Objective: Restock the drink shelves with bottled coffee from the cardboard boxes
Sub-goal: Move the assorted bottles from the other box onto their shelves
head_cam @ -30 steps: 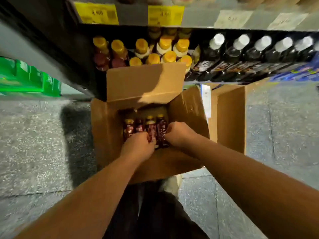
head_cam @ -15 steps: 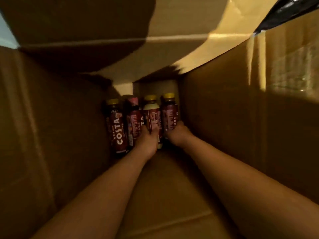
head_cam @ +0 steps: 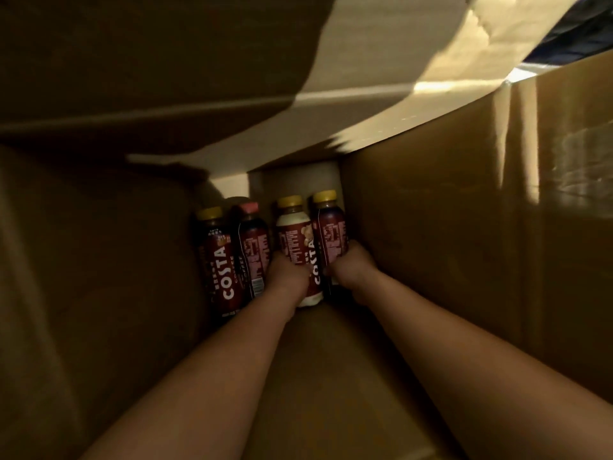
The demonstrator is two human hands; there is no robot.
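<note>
Bottled coffee: four bottles sit side by side at the far end of the brown cardboard box (head_cam: 464,247), with their caps pointing toward the box's far wall. I cannot tell from this angle whether they stand or lie.

Order, from the box's left wall to its right wall:
- dark bottle with yellow cap and white COSTA lettering (head_cam: 217,260)
- dark bottle with pink cap (head_cam: 252,244)
- milky-white bottle with yellow cap and maroon label (head_cam: 294,239)
- dark bottle with yellow cap and small-print label (head_cam: 330,229), just beside the box's right wall

Neighbouring bottles look to be touching, but the gaps are too dim to confirm.

Both bare forearms reach in from the box's near opening, along its bottom panel.

Left hand (head_cam: 287,275): the back of the hand faces the camera. It is set between the pink-capped bottle and the milky-white bottle and covers the lower left of the white one. The fingers curl forward out of sight, so I cannot tell which bottle it holds, or whether it holds one at all.

Right hand (head_cam: 352,267): wrapped around the lower body of the small-print bottle. The fingers curl round the side nearest the box's right wall, and the thumb side lies toward the milky-white bottle.

Cardboard flap (head_cam: 205,78): it hangs over the box's far end. Most of it is in shadow, with a lit strip along the part nearest the box's right wall. The interior lighting is low.
</note>
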